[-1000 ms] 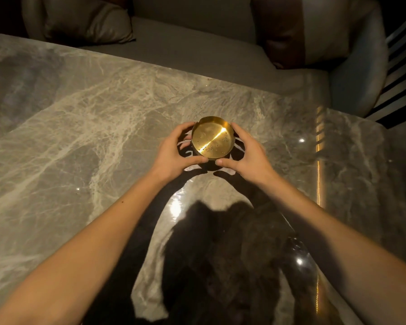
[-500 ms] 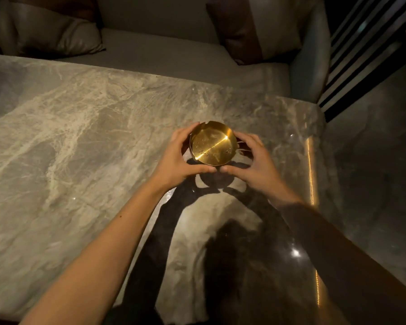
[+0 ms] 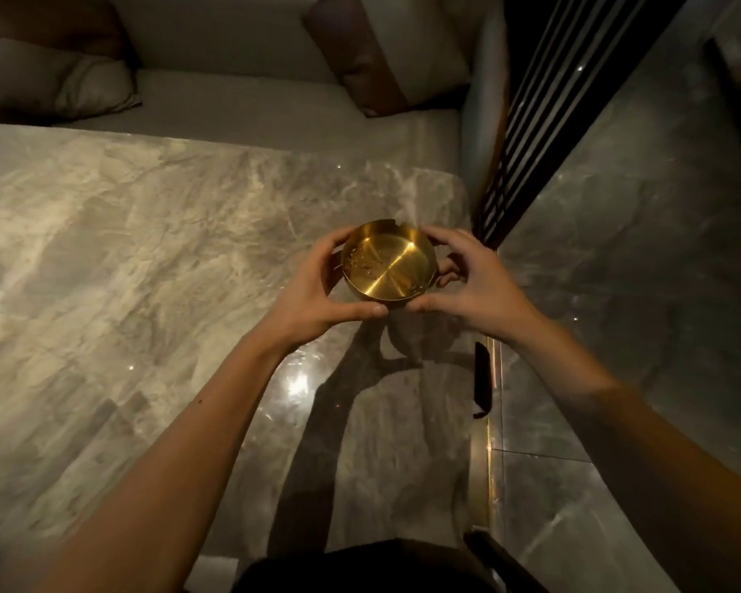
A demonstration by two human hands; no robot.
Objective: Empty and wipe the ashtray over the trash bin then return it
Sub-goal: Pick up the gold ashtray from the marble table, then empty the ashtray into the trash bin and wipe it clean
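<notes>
the ashtray (image 3: 388, 262) is a round, brass-coloured metal dish with a notch in its far rim, and both hands carry it above the right end of the marble table (image 3: 146, 271). it is clear of the surface: its shadow and the shadows of the hands fall on the stone below and nearer the camera. it sits almost level, mouth up, with a bright streak of light across its floor and a scatter of small specks lying on the left part of that floor.

the left hand (image 3: 317, 301) is closed around the ashtray's left side, the fingers curled over the far-left rim and the thumb laid along the near edge. the right hand (image 3: 467, 280) grips the right side in the same way, fingers over the far-right rim, thumb along the near edge, so the two thumb tips nearly meet under the front of the dish. both forearms are bare and reach in from the bottom of the view.

beyond the table is a pale sofa (image 3: 274, 100) with one cushion (image 3: 56, 85) at the left and a brown-and-cream cushion (image 3: 386, 53) at the right. to the right of the table runs a dark slatted screen (image 3: 544, 109), and beside it a grey veined stone floor (image 3: 638, 250). a thin lit gold strip (image 3: 484, 464) runs along the table's right edge.
</notes>
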